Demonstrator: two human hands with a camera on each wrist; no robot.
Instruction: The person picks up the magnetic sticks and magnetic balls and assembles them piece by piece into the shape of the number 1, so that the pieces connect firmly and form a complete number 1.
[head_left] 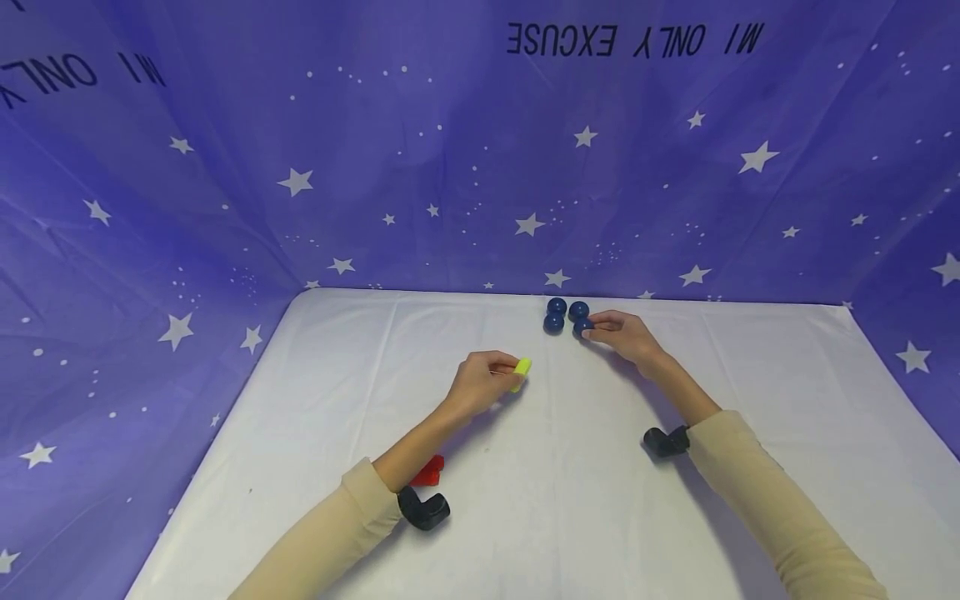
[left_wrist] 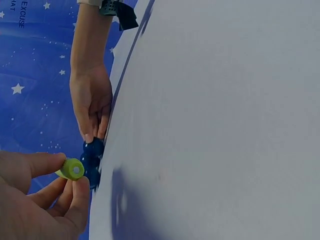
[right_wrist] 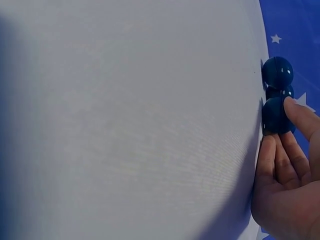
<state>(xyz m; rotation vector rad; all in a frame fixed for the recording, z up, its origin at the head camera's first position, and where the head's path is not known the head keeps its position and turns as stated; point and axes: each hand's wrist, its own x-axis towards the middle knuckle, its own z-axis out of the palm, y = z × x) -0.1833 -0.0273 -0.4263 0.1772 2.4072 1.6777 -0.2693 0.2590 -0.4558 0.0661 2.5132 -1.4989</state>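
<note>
I see the left hand (head_left: 483, 383) pinching a small yellow-green cylinder (head_left: 522, 371) between thumb and fingers, over the middle of the counter (head_left: 570, 508). The right hand (head_left: 628, 335) grips a dark blue ball (head_left: 581, 327) near the counter's far edge, thumb and fingers on it. Three matching balls (head_left: 554, 323) sit just beside it, making two short rows. From here I make out a red object (head_left: 428, 473), partly hidden by the left forearm (head_left: 416, 446).
</note>
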